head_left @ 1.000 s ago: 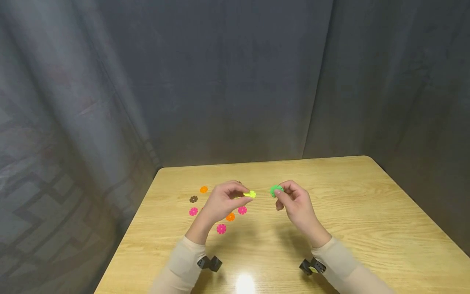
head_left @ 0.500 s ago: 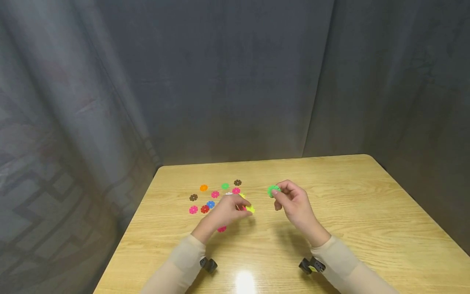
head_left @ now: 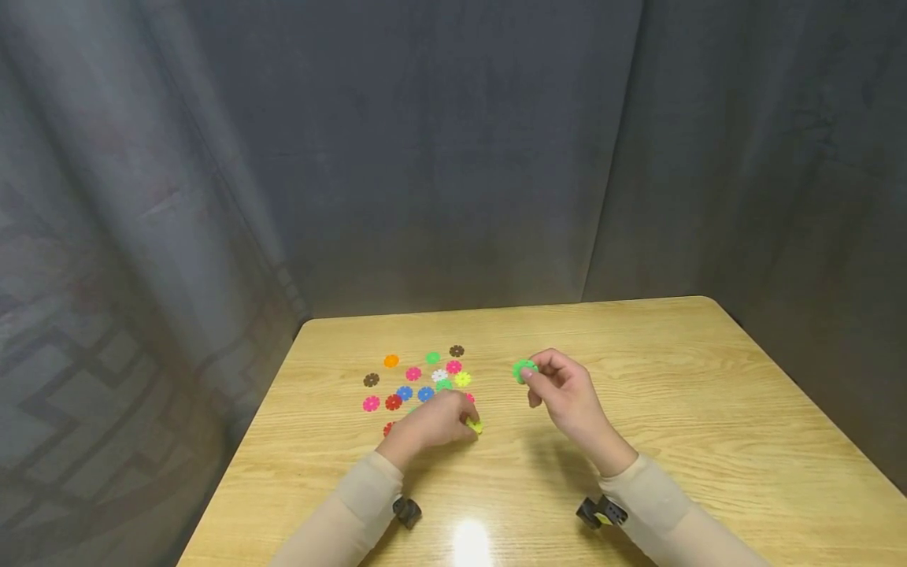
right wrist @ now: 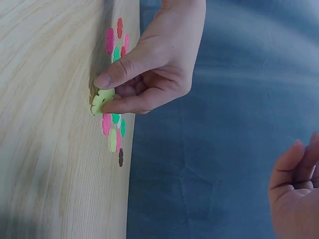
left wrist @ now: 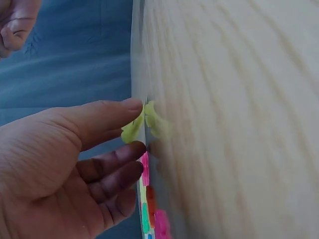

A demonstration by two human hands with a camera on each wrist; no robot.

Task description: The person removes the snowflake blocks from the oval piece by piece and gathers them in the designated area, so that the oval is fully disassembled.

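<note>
My left hand pinches a yellow flower-shaped disc between thumb and fingers, low at the wooden table. In the left wrist view the yellow disc meets the table surface at my fingertips. The right wrist view shows the same pinch on the yellow disc. My right hand is raised above the table's middle and pinches a green flower-shaped disc. The two hands are a short way apart.
Several loose flower discs lie left of centre, beyond my left hand: orange, brown, pink, blue, white. A dark curtain hangs behind and beside the table.
My left hand has come down and toward me with the yellow disc, from mid-air to the table, uncovering several discs behind it. The right hand has barely moved.
</note>
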